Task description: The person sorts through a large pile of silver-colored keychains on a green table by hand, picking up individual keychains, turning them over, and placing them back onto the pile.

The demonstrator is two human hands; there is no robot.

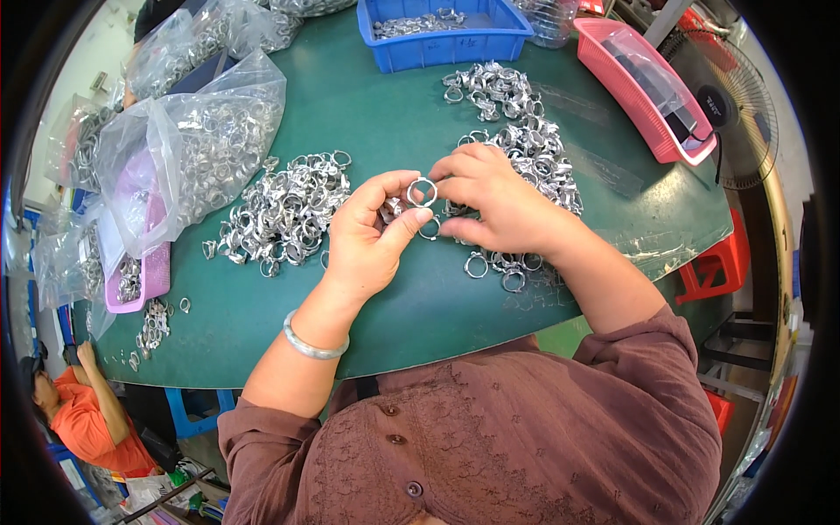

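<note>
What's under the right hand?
Beyond the right hand, a silver ring pile; on its near side, loose rings on the green tabletop. Directly beneath the palm: covered, can't tell.

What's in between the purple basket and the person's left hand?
In the head view, a pile of silvery rings lies there on the green table.

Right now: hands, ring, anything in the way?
Left hand pinching silver ring. Right hand open alongside, contact with ring unclear. Left ring pile and right ring pile close by, neither covering the held ring.
</note>
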